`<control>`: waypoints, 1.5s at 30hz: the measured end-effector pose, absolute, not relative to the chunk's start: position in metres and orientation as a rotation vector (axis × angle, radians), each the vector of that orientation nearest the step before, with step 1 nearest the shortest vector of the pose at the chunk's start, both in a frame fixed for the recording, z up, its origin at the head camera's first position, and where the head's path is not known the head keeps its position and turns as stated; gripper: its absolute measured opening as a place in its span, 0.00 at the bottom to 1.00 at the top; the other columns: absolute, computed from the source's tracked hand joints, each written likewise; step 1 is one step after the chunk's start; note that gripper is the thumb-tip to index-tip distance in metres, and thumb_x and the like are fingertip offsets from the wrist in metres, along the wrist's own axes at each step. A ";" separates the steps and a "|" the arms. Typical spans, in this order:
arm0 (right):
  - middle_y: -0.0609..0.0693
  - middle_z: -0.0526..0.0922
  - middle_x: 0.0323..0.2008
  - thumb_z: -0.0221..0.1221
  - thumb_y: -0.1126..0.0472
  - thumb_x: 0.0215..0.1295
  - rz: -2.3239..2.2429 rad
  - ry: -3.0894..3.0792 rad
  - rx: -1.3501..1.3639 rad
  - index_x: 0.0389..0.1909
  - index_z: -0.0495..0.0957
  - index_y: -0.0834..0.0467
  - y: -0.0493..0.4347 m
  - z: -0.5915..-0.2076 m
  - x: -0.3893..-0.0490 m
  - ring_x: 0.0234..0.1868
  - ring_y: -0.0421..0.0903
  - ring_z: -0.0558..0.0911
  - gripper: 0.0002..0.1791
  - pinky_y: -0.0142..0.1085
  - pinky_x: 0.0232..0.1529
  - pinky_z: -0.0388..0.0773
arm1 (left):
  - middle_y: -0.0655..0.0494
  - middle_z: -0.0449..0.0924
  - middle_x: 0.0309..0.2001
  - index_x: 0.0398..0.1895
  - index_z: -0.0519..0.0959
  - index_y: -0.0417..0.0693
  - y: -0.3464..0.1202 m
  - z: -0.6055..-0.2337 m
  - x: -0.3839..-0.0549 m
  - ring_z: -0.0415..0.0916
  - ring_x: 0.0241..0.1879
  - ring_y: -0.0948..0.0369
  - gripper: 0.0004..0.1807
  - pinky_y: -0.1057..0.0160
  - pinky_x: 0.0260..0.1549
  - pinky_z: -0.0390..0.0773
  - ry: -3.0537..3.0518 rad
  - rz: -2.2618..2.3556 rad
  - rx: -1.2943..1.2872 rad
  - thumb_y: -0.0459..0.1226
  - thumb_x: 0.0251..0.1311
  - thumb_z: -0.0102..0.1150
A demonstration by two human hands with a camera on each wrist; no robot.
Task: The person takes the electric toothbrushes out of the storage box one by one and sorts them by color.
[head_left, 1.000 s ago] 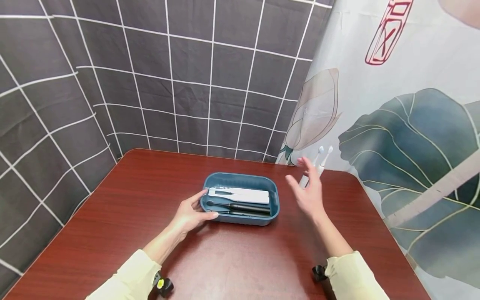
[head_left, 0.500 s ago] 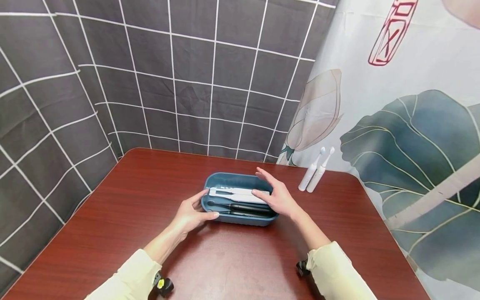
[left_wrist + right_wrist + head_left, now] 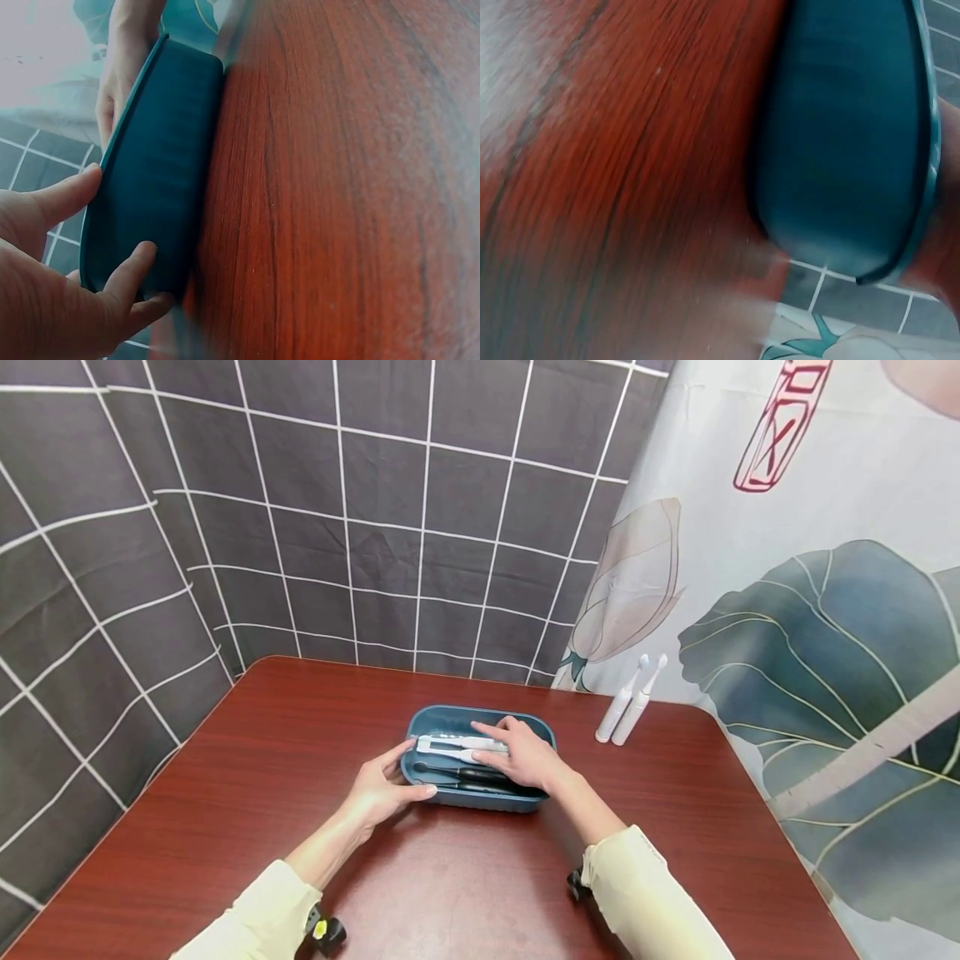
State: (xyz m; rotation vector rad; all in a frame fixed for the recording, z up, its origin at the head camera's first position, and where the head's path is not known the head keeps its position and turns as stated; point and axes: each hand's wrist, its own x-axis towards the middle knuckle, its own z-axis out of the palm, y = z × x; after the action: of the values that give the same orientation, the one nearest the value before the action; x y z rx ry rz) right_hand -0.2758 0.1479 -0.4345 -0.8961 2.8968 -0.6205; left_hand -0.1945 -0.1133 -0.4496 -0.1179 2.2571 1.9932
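Note:
A blue plastic box (image 3: 450, 718) sits on the table with electric toothbrushes lying in it. My left hand (image 3: 381, 789) holds its left end, thumb at the front rim; in the left wrist view, fingertips touch the outer wall. Inside, white electric toothbrushes (image 3: 457, 742) lie behind black electric toothbrushes (image 3: 450, 769). My right hand (image 3: 525, 753) reaches over the right half of the box, thumb and fingers spread over the white toothbrushes' handles. It hides those handles, and contact is unclear. In the right wrist view, its fingers are hidden behind the box wall.
Two white electric toothbrushes (image 3: 632, 718) stand upright on the table (image 3: 315, 710), right of the box near the back edge. Behind rises a dark gridded cloth (image 3: 382, 552). A leaf-patterned curtain (image 3: 825, 635) hangs at the right.
My right hand has moved left from beside the standing white toothbrushes to above the box and down into its right half. The left hand stays at the box's left end.

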 end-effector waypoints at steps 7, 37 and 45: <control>0.49 0.69 0.43 0.56 0.37 0.70 -0.334 2.927 -0.950 0.67 0.75 0.39 0.134 -0.441 -0.279 0.41 0.44 0.67 0.27 0.39 0.36 0.71 | 0.41 0.66 0.71 0.75 0.66 0.49 -0.112 -0.449 -0.194 0.68 0.67 0.45 0.48 0.50 0.61 0.71 2.259 1.991 -0.105 0.34 0.48 0.80; 0.48 0.82 0.38 0.65 0.51 0.67 -0.025 3.044 -0.982 0.54 0.86 0.43 0.106 -0.432 -0.273 0.43 0.48 0.81 0.15 0.45 0.37 0.82 | 0.41 0.68 0.69 0.74 0.68 0.53 -0.111 -0.449 -0.192 0.68 0.67 0.46 0.48 0.50 0.63 0.70 2.308 1.947 -0.158 0.35 0.47 0.80; 0.46 0.87 0.48 0.65 0.51 0.68 -0.203 3.014 -0.895 0.55 0.86 0.44 0.112 -0.420 -0.272 0.48 0.48 0.84 0.16 0.46 0.40 0.82 | 0.42 0.69 0.69 0.74 0.68 0.54 -0.112 -0.450 -0.193 0.68 0.67 0.48 0.48 0.51 0.62 0.71 2.282 1.966 -0.145 0.35 0.47 0.81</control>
State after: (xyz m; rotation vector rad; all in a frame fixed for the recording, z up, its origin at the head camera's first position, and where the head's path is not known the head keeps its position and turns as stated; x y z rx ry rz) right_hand -0.2723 0.1123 -0.4204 -0.8951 3.0139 -0.2032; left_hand -0.1931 -0.1120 -0.4498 -0.1447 2.2822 1.9657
